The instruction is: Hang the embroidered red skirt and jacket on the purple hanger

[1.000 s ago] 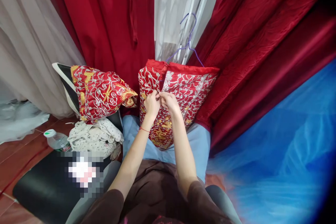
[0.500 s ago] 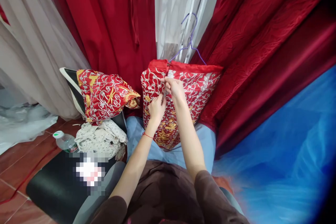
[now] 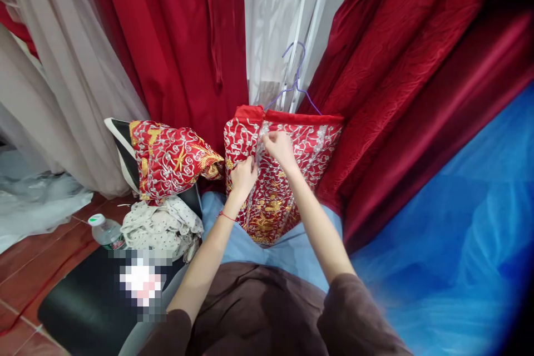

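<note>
A red garment (image 3: 271, 208) with dense silver and gold embroidery lies across my lap, its plain red top band uppermost. It is on a purple hanger (image 3: 297, 80), whose hook stands above the band. My left hand (image 3: 243, 179) is closed on the fabric along the vertical seam, left of the middle. Above it and to the right, my right hand (image 3: 278, 147) has its fingers pinched together beside the silver trim below the band. Whatever sits between those fingertips is too small to make out.
Another embroidered red piece (image 3: 171, 161) rests at the left over a black and white object. Below it are a bunched dotted cloth (image 3: 161, 225), a plastic bottle (image 3: 106, 231) and a black seat (image 3: 79, 300). Red drapes (image 3: 179, 28) hang ahead; blue tulle (image 3: 454, 233) spreads at right.
My right hand has moved away from the seam, slightly right and down, its fingers still pinched. My left hand has shifted a little lower and left. The hanger and garment top appear lower in view.
</note>
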Motion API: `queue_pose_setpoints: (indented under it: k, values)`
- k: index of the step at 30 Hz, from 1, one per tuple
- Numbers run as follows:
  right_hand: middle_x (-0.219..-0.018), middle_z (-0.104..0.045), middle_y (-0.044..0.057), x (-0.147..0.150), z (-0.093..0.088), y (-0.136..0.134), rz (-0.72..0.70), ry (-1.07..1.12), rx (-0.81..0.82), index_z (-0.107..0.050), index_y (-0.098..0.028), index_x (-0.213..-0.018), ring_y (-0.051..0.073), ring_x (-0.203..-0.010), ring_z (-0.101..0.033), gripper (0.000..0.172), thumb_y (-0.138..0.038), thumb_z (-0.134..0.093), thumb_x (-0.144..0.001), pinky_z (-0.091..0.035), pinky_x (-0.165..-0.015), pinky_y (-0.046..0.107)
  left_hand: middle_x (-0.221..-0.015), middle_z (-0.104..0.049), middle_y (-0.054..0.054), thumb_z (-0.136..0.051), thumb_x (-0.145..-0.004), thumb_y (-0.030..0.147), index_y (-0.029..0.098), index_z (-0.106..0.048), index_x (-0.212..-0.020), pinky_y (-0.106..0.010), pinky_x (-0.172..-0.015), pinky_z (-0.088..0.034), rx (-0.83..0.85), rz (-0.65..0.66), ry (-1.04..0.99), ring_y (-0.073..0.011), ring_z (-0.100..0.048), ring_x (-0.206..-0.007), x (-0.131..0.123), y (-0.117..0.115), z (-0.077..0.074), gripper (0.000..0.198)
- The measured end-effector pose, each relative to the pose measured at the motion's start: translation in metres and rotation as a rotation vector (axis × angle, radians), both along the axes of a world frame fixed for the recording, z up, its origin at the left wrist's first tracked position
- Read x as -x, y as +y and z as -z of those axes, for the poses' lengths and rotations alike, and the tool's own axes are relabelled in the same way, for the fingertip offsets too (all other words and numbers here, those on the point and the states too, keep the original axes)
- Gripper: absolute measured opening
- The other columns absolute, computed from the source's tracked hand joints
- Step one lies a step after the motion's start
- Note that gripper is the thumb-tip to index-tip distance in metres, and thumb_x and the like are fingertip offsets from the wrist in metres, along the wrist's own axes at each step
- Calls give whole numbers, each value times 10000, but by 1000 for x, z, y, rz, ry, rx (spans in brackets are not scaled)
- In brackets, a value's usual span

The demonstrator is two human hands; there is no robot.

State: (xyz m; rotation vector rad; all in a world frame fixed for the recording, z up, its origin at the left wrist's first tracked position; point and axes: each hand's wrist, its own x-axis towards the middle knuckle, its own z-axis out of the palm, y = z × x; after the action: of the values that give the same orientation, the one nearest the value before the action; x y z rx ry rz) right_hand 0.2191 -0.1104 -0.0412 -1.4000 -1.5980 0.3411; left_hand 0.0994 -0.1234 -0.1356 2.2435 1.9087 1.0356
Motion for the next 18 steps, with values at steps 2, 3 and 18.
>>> queue_pose_setpoints:
  k: [2, 3, 18]
  values:
    - [-715, -694, 87, -15, 9, -3, 140, -293, 30, -735, -178, -785, 207, -735, -635, 250, -282, -544, -907, -451, -714, 302, -877, -697, -55, -471, -989, 310, 222, -594, -943, -279, -684, -433, -26, 20, -17, -203, -664, -853, 8, 4, -8, 158]
    - [-798, -722, 114, -24, 12, -5, 188, -402, 54, -741, -181, -820, 229, -802, -657, 244, -282, -540, -913, -459, -746, 315, -886, -690, -52, -471, -985, 304, 223, -584, -932, -279, -701, -446, -53, 24, -32, -198, -656, -861, 11, 6, -14, 149]
    - [-1243, -591, 209, -217, -55, -2, 319, -1093, -24, -532, -162, -1314, 272, -910, -622, 405, -355, -468, -963, -417, -691, 337, -1306, -551, -216, -504, -856, 172, 96, -567, -1275, -582, -1129, -240, -256, 180, 327, -403, -444, -1329, 35, 132, -130, 431]
